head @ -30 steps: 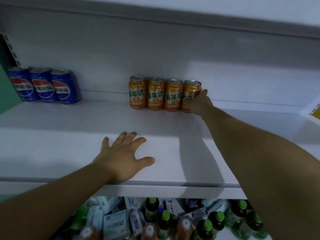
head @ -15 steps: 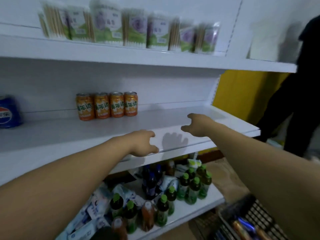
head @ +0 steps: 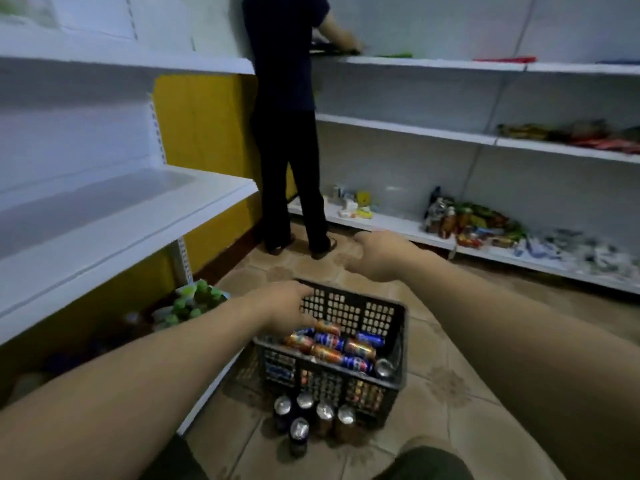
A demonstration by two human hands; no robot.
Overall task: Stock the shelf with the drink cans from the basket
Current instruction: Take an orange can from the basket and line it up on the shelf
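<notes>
A dark plastic basket point(head: 349, 308) stands on the tiled floor, holding several orange and blue drink cans point(head: 332, 346) lying on their sides. My left hand point(head: 284, 303) hangs over the basket's left far corner, palm down, fingers loosely curled, holding nothing. Beyond the basket, my right hand point(head: 375, 252) is in the air above the floor, fingers curled, nothing visible in it. Several upright cans point(head: 313, 419) stand on the floor against the basket's near wall. The white shelf point(head: 114, 216) runs along the left.
A person in dark clothes point(head: 287, 133) stands ahead at the corner of the shelving, reaching onto an upper shelf. White shelves on the right hold packets and bottles point(head: 464, 220). Green-capped bottles point(head: 194, 299) sit on the bottom left shelf. My knees show at the bottom edge.
The view has swung from the shelf down and right to the basket on the floor. Both hands have left the shelf and come down toward the basket. The orange cans on the shelf are out of sight.
</notes>
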